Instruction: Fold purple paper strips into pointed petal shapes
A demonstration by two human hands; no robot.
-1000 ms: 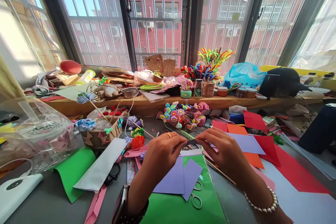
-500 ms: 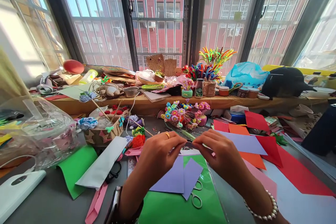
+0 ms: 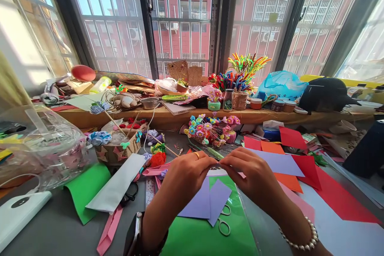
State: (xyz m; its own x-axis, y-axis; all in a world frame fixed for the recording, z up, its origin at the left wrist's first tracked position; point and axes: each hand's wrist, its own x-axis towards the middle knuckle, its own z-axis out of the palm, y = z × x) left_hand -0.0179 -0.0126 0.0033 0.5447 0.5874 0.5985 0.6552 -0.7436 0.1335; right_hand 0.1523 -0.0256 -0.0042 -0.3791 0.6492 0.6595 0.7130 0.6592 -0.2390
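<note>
My left hand (image 3: 186,176) and my right hand (image 3: 253,176) meet fingertip to fingertip over the middle of the table, both pinching one small dark strip of paper (image 3: 216,164) between them. A gold ring sits on a left finger, a watch on the left wrist, a pearl bracelet on the right wrist. Under the hands lie two purple paper pieces (image 3: 207,203) on a green sheet in a clear sleeve (image 3: 207,236), with small scissors (image 3: 224,224) partly under the purple paper.
Red, orange and lilac sheets (image 3: 288,160) spread to the right. A basket of paper flowers (image 3: 115,150), a white folded paper (image 3: 115,188), a clear plastic bag (image 3: 42,148) and a white device (image 3: 18,214) sit left. A small flower bouquet (image 3: 210,130) stands ahead; the window ledge (image 3: 180,118) is crowded.
Both hands have drawn slightly closer together around the strip, so less of it shows between the fingertips. The view has shifted a little; nothing else on the table moved.
</note>
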